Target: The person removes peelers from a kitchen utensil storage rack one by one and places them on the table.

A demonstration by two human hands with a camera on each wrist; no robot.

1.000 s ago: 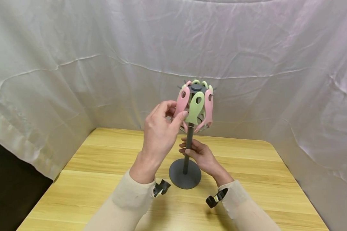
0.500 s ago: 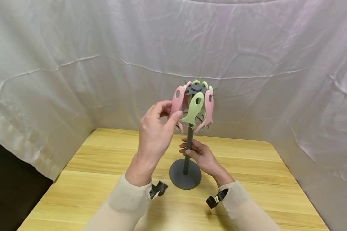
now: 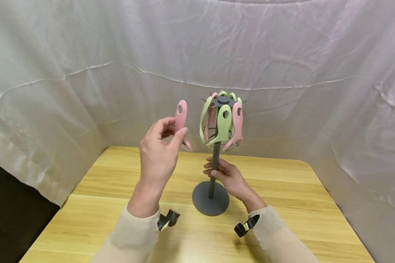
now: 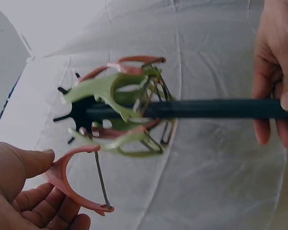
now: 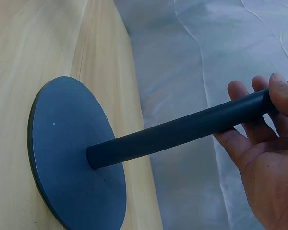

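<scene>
A pink Y-shaped peeler (image 3: 180, 117) is pinched between the thumb and fingers of my left hand (image 3: 157, 155), apart from the stand on its left side. Its fork and thin metal blade show in the left wrist view, on the pink peeler (image 4: 67, 179). My right hand (image 3: 232, 179) grips the dark grey pole (image 5: 182, 127) of the stand below the hanging tools. Around the stand's hooked top (image 3: 223, 100) hang several more peelers, such as a green peeler (image 3: 223, 126) in front and a pink peeler (image 3: 237, 124) at right. Those at the back are partly hidden.
The stand's round base (image 3: 204, 204) rests on the wooden table (image 3: 118, 182). Pale curtains (image 3: 197, 47) enclose the table at the back and sides. Hooks without a peeler stick out from the stand's top. A small black camera sits on each wrist.
My left hand has lifted the pink peeler off the stand and moved left with it. A green peeler behind it is now in plain view. My right hand stays on the pole.
</scene>
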